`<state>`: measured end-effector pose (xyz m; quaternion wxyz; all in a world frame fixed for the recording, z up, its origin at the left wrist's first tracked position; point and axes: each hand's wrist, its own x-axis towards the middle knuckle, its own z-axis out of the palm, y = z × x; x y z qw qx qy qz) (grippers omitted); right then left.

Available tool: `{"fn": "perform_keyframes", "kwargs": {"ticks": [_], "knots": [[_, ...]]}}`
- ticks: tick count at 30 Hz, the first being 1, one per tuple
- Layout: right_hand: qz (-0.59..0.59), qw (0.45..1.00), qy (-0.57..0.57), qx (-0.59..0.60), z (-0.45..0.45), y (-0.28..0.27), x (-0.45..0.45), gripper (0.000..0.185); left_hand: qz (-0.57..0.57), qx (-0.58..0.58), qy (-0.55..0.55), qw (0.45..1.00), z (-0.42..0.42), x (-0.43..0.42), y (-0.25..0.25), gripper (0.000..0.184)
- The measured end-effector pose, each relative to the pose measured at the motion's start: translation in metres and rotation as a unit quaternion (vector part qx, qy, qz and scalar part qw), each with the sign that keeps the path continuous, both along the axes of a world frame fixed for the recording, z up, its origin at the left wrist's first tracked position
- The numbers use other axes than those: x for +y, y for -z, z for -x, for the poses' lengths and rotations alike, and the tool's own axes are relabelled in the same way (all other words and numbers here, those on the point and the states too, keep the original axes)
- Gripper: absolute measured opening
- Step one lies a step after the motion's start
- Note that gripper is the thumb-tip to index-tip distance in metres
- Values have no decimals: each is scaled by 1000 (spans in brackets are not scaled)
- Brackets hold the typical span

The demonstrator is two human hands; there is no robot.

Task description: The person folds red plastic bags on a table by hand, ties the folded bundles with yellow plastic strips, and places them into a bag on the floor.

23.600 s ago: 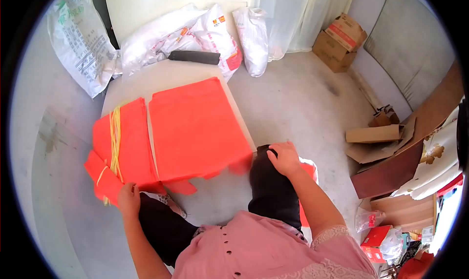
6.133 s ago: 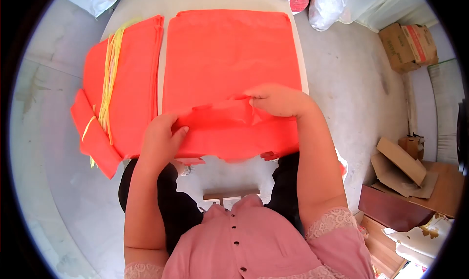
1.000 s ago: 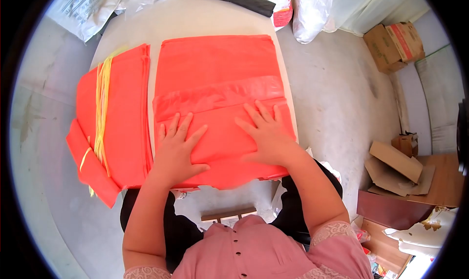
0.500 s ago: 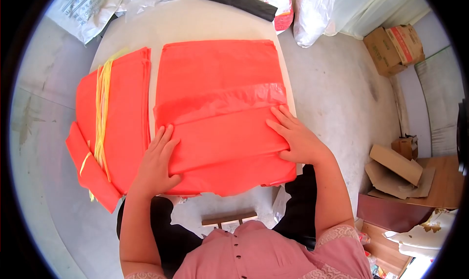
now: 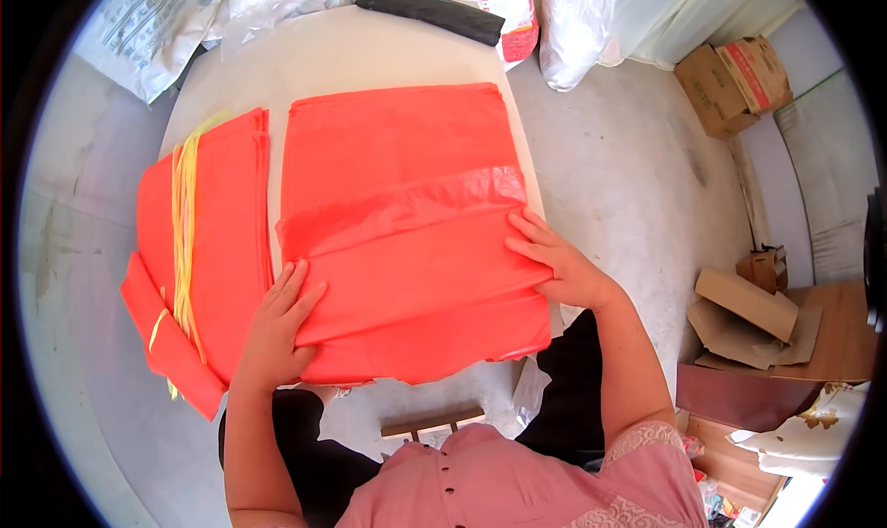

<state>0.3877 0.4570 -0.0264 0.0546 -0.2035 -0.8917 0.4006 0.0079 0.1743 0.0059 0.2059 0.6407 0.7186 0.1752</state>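
Observation:
A stack of thin red sheets point(image 5: 397, 140) lies on the pale table point(image 5: 277, 66), its near part folded over with a shiny crosswise band. My left hand point(image 5: 277, 329) rests on the stack's left edge, fingers apart. On the right edge lies my right hand point(image 5: 559, 260), its fingers also spread. Neither hand grips anything. Left of the stack is a second red pile point(image 5: 222, 214) with yellow ties point(image 5: 185, 232) across it. A rolled red bundle point(image 5: 171, 343), bound with a yellow tie, sits at that pile's near left corner.
At the table's far edge lies a black roll point(image 5: 430, 15), with white sacks point(image 5: 577, 29) behind and beside it. Cardboard boxes point(image 5: 735, 84) stand on the floor at the back right. An open carton point(image 5: 748, 320) rests on a brown surface at the right.
The near part of the right stack has been folded over since the earliest frame. Lately my hands have moved apart from its middle to its side edges, and the view has shifted slightly.

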Motion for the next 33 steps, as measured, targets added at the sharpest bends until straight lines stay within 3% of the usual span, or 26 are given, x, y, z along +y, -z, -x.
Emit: {"fn": "perform_keyframes", "kwargs": {"ticks": [10, 11, 13, 16, 19, 23, 26, 29, 33], "knots": [[123, 986, 60, 98, -1, -10, 2, 53, -67, -15, 9, 998, 14, -4, 12, 56], [119, 985, 64, 110, 0, -13, 3, 48, -75, -45, 2, 996, 16, -5, 11, 53], [235, 957, 113, 127, -4, -17, 4, 35, -89, -106, -13, 990, 18, -7, 9, 48], [313, 909, 248, 120, 5, -26, 0, 21, -30, -319, -170, 932, 15, -11, 12, 35], [336, 862, 350, 148, 32, -32, -8, 25, 11, -315, -310, 897, 12, 4, 15, 33], [357, 831, 392, 169, 50, -26, -3, 38, -72, -292, -357, 884, -5, 34, 12, 43], [283, 862, 407, 107, 54, -17, 2, 52, -75, -220, -335, 913, -4, 45, 26, 54], [230, 894, 364, 127, 51, -3, 7, 64, -93, -156, -312, 932, -4, 47, 35, 64], [165, 913, 351, 129, 56, -3, 6, 55, -89, -146, -308, 936, -12, 50, 22, 63]]}}
